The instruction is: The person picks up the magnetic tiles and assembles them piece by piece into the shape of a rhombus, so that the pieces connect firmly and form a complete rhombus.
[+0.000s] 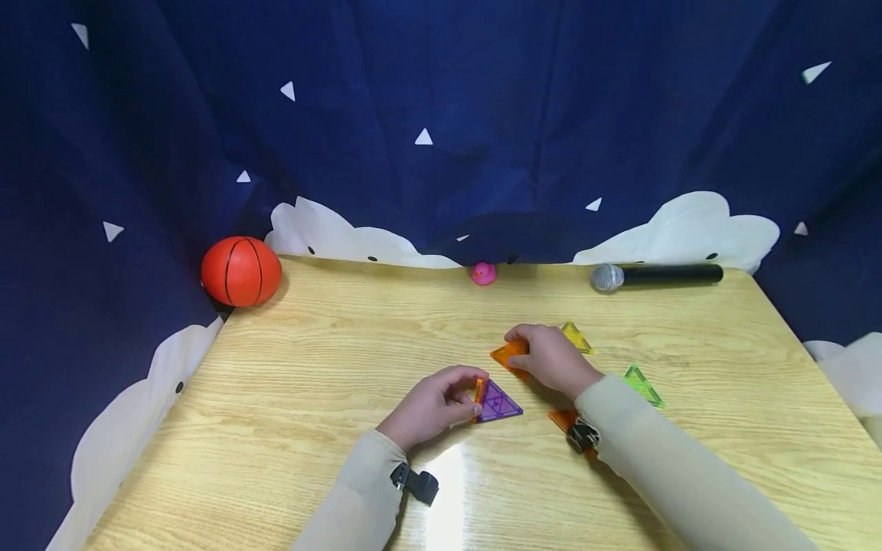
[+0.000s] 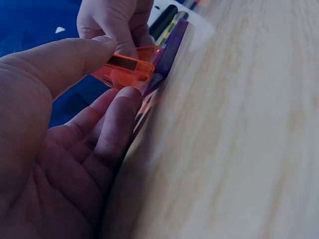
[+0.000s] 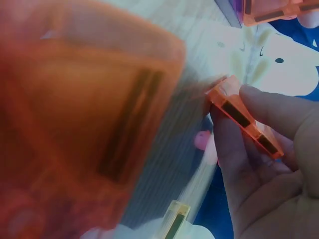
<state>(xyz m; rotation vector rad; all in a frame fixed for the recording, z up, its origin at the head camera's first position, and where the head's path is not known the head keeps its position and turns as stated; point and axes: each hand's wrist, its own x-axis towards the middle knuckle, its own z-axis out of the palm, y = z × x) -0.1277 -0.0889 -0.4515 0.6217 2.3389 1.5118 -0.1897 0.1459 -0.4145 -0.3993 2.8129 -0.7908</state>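
Observation:
My left hand [image 1: 436,404] pinches an orange magnetic tile [image 1: 479,393] between thumb and fingers, standing it up along the left edge of a flat purple triangular tile [image 1: 500,404]. In the left wrist view, that orange tile [image 2: 125,72] meets the edge of the purple tile [image 2: 170,52]. Farther right and back, my right hand [image 1: 554,360] holds a second orange triangular tile [image 1: 508,353] by thumb and fingers, raised off the wood in the right wrist view. Beneath the right wrist sits another orange tile [image 1: 563,418], partly hidden by the sleeve and strap.
A yellow triangular tile [image 1: 576,338] and a green one [image 1: 645,386] lie by the right forearm. Along the table's back edge are a red ball [image 1: 241,272], a pink rubber duck [image 1: 484,273] and a microphone [image 1: 654,275]. A dark blue curtain [image 1: 482,92] hangs behind.

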